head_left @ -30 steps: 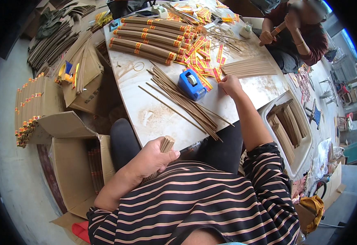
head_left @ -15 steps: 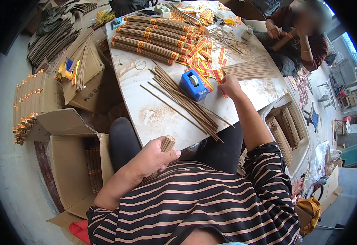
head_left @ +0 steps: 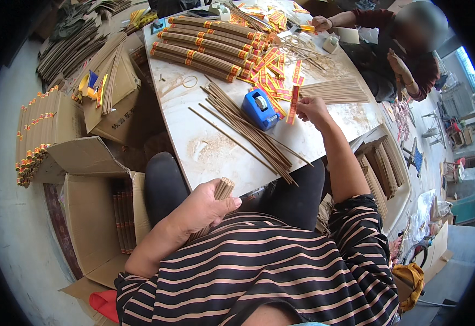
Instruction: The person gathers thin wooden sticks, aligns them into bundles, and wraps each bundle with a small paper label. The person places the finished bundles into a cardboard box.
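Note:
My left hand (head_left: 205, 205) is wrapped round a bundle of brown incense sticks (head_left: 225, 187), held upright against my striped top at the table's near edge. Over the table, my right hand (head_left: 313, 110) pinches a red and yellow paper label (head_left: 293, 105). Just left of that label stands a blue tape dispenser (head_left: 260, 110). Loose incense sticks (head_left: 243, 130) lie slantwise beside and below the dispenser. A heap of similar labels (head_left: 270, 73) is spread beyond it, and a fan of thin sticks (head_left: 338, 91) lies past my right hand.
Banded incense bundles (head_left: 199, 49) are stacked at the table's far left. An open cardboard box (head_left: 93, 217) stands by my left leg. A white tub (head_left: 398, 201) of sticks is at my right. Across the table sits a co-worker (head_left: 411, 43), one hand reaching over the tabletop.
My right hand has lifted a label off the heap and brought it slightly nearer. The co-worker has stretched an arm toward the table. My left hand keeps its hold on the bundle.

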Demonstrator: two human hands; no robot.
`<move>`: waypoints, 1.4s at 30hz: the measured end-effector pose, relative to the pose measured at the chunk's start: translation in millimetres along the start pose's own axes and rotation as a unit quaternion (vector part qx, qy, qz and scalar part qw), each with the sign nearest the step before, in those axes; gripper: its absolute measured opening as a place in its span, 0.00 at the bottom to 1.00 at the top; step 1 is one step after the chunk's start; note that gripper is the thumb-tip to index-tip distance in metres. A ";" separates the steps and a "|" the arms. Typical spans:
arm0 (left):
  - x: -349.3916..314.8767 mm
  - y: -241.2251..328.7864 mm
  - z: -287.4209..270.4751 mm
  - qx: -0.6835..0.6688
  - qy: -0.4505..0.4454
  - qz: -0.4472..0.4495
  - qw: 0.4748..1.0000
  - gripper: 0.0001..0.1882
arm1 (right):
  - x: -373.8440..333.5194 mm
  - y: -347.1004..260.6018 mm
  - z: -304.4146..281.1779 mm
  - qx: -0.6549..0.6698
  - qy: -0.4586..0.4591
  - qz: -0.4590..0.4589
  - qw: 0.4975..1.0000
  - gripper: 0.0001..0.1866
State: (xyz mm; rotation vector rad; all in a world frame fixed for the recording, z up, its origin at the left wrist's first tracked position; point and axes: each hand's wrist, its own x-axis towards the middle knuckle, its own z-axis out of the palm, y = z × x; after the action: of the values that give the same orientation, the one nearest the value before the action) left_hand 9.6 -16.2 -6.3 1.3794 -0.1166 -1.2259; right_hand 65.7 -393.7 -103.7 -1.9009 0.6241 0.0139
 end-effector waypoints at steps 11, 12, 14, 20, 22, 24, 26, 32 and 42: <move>4.8 -6.5 -0.7 -0.015 0.001 -0.002 1.000 0.14 | -0.6 11.2 11.5 -0.212 0.061 -0.076 0.972 0.12; 5.5 -7.8 -1.8 -0.020 0.003 -0.002 1.000 0.14 | -10.7 -3.8 18.8 -0.224 0.031 -0.057 0.972 0.14; 7.1 -8.7 -2.7 -0.025 0.004 -0.004 1.000 0.14 | -15.6 -10.3 31.6 -0.271 -0.004 -0.005 0.963 0.18; 9.7 -7.9 -5.1 -0.030 0.002 -0.005 1.000 0.14 | -19.0 4.0 41.0 -0.369 0.043 -0.043 0.927 0.16; 9.7 -7.1 -5.2 -0.037 0.003 -0.009 0.999 0.13 | -14.6 5.4 41.4 -0.376 0.040 -0.037 0.925 0.13; 10.6 -8.2 -6.0 -0.045 -0.002 -0.010 0.999 0.13 | -14.4 1.8 38.7 -0.373 0.037 -0.032 0.927 0.10; 10.7 -8.6 -6.4 -0.053 -0.004 -0.010 0.999 0.13 | -16.4 -3.2 31.7 -0.356 0.030 -0.030 0.933 0.09; 9.4 -7.8 -7.0 -0.064 -0.007 -0.011 0.998 0.13 | -20.1 -6.2 20.8 -0.339 0.046 -0.054 0.938 0.10; 6.4 -8.4 -6.6 -0.056 -0.008 0.001 0.998 0.13 | -37.4 -10.8 12.5 -0.290 0.101 -0.040 0.951 0.14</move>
State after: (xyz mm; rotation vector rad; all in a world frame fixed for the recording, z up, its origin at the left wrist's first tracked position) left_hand 12.1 -14.1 -18.3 1.2722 -0.0600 -1.2233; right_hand 41.5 -364.4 -88.7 -2.5204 0.7353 -0.0568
